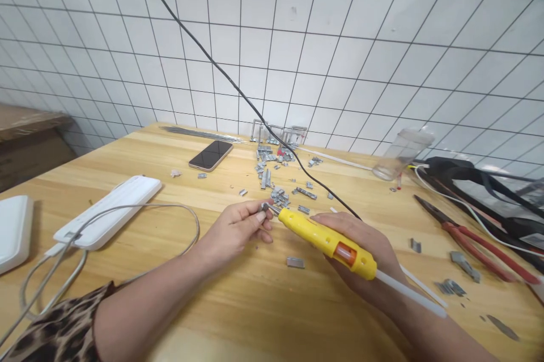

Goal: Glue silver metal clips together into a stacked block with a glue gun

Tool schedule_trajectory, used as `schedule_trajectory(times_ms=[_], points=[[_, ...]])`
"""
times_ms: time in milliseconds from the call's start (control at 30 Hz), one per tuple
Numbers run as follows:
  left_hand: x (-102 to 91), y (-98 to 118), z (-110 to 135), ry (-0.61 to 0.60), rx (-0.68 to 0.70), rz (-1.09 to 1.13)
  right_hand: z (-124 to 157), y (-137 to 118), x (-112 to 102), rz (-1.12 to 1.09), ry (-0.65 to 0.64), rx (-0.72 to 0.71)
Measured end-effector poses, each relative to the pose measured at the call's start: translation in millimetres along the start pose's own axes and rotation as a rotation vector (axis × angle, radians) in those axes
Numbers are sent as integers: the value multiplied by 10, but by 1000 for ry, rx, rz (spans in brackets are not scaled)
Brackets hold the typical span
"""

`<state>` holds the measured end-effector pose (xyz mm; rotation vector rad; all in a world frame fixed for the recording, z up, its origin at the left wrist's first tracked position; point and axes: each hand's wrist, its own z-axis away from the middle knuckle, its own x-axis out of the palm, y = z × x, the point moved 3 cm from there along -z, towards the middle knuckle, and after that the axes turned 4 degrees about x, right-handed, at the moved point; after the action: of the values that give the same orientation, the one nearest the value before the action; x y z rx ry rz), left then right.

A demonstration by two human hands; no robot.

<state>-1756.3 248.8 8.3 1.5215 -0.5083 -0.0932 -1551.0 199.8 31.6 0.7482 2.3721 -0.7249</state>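
My right hand is wrapped round a yellow hot glue gun with an orange window in its side. A whitish glue stick juts out of its rear end. Its metal nozzle points left and meets a tiny dark grey piece, which my left hand pinches between thumb and fingers. Whether the nozzle touches the piece cannot be made out. Just behind my fingers lie small grey metal clips, scattered in a loose pile. One single clip lies below the gun on the wooden table.
A black cable slants across the view to behind the gun. At left are a phone and a white power bank with a grey cable. Red-handled pliers and a clear plastic cup stand right. Thin metal rods lie at the back.
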Motion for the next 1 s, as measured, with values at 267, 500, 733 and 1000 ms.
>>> schedule_trajectory(times_ms=[267,500,733,1000], points=[[-51,22,1,139,27,-169,18,1,-16,-20,6,13],[-102,-11,-42,241,-16,-17,85,135,-6,86,-78,-46],[-82,-25,-19,241,-38,60,57,91,-9,149,-53,-118],[-46,0,2,205,-92,66,24,37,-7,168,-21,-124]])
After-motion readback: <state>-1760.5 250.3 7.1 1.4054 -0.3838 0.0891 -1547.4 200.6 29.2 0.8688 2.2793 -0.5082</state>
